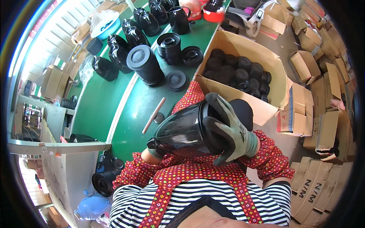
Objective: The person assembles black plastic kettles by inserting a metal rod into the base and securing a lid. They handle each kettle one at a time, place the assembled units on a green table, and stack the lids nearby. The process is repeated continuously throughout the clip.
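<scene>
Person wore a grey knit glove with dark palm on the right hand [228, 131], red patterned sleeves, striped shirt.

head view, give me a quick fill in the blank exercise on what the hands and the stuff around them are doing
1. The right hand, in a grey work glove, grips the open end of a glossy ____ container.
2. The left hand supports the container from ____.
3. The open cardboard box beyond the hands holds many round black ____.
4. The long worktable has a ____ top.

Missing words: black; below; lids; green
</scene>
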The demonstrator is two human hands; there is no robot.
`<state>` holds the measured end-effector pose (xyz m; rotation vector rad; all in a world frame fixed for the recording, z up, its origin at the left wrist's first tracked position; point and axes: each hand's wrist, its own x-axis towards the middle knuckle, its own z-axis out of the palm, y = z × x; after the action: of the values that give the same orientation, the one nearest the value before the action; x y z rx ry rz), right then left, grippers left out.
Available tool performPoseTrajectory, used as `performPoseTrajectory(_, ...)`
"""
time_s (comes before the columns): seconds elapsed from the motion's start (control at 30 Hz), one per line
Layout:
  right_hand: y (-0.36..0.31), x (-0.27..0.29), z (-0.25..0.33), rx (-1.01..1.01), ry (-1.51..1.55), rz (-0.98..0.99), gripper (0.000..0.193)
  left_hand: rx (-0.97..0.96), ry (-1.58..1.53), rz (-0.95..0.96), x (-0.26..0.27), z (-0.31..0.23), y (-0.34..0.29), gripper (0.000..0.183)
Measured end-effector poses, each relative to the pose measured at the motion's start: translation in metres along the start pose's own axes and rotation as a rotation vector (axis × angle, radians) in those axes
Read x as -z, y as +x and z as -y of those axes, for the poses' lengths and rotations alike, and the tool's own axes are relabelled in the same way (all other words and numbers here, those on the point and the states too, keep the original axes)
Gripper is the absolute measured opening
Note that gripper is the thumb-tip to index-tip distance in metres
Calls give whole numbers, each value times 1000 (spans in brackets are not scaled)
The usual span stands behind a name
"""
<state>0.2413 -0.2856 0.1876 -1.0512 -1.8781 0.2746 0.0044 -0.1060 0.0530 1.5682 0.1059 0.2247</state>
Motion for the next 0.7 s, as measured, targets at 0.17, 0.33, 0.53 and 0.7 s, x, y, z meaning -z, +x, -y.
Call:
performPoseTrajectory(0.17,17,2,-3,-5,43,-32,94,95,-604,-103,-22,-35,4,65)
performPoseTrajectory(0.33,-1,-33,-18,-145,199,-380,71,35,155,-218,13,-33,7,55)
performPoseTrajectory(0.53,-19,-77,-49,-266,425,-625,60,-94,121,-468,57,-22,-6,40)
performPoseTrajectory(0.7,0,-54,-35,-292,47,-490,69,43,683,-577,66,-138,21,36)
